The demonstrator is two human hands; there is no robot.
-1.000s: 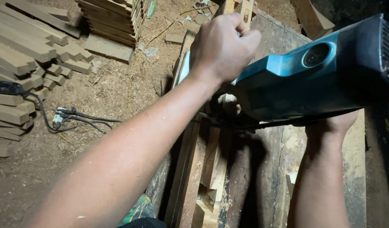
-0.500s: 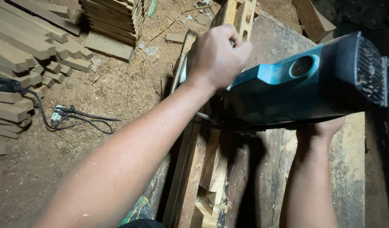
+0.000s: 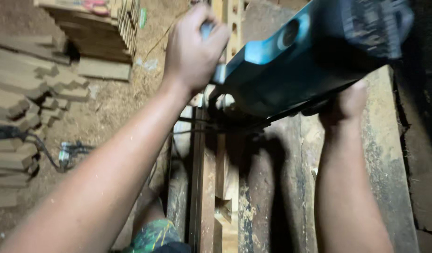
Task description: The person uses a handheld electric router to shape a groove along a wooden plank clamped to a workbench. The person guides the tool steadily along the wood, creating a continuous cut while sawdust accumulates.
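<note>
A large teal power tool [image 3: 310, 56] fills the upper right of the head view, tilted above a dusty wooden workbench [image 3: 389, 154]. My left hand [image 3: 195, 47] is closed around a grey side handle at the tool's front end. My right hand [image 3: 349, 100] grips the tool from beneath, mostly hidden by its body. Under the tool, narrow wooden slats [image 3: 211, 182] run lengthwise along the bench's left side.
Stacks of cut wooden pieces [image 3: 19, 122] lie on the sawdust floor at left, with a dark cable and plug [image 3: 68, 152] beside them. A taller pile of wood strips [image 3: 98, 28] stands at the top. My knee in patterned cloth [image 3: 155, 236] shows at the bottom.
The tool and both hands have shifted up and to the right in the view, with the tool tilted more steeply. The camera has come closer and the picture is blurred.
</note>
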